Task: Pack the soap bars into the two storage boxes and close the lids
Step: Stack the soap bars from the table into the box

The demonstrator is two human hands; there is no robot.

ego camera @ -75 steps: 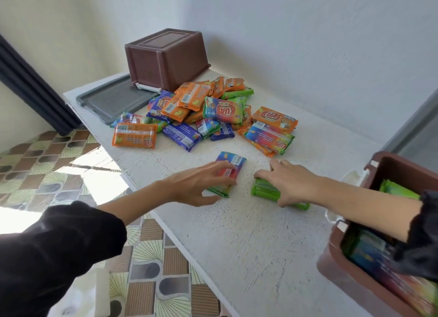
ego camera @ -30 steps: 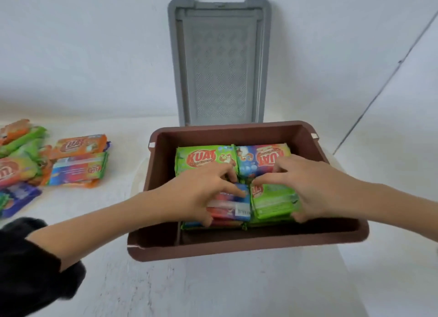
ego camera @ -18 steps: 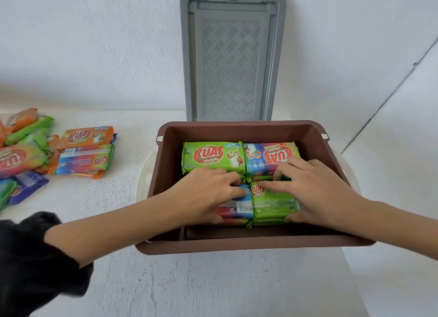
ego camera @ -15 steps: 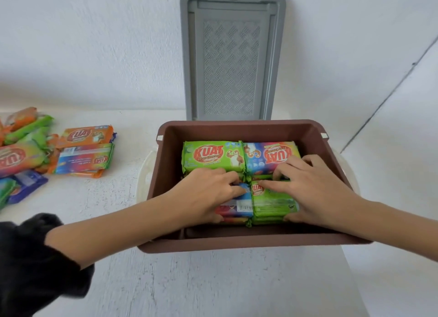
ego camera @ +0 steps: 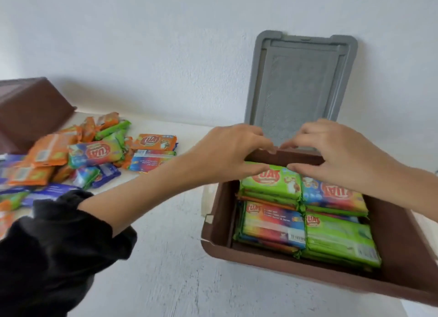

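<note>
An open brown storage box [ego camera: 279, 267] stands at the right on the white table, filled with stacked soap bars [ego camera: 272, 224] in green and multicoloured wrappers. Its grey lid [ego camera: 301, 84] leans upright against the wall behind it. My left hand [ego camera: 227, 151] and my right hand [ego camera: 336, 155] hover side by side over the box's far rim, fingers loosely curved, thumbs above the back row of bars. Neither hand holds anything. A pile of loose soap bars [ego camera: 94, 153] lies to the left.
A second brown box [ego camera: 30, 110] sits upside down at the far left behind the pile. The white table [ego camera: 166, 276] has bare surface in front of the open box. The white wall runs close behind everything.
Both hands let go of the front bars in the box and rose toward its far rim. The view swung left, showing more of the loose pile.
</note>
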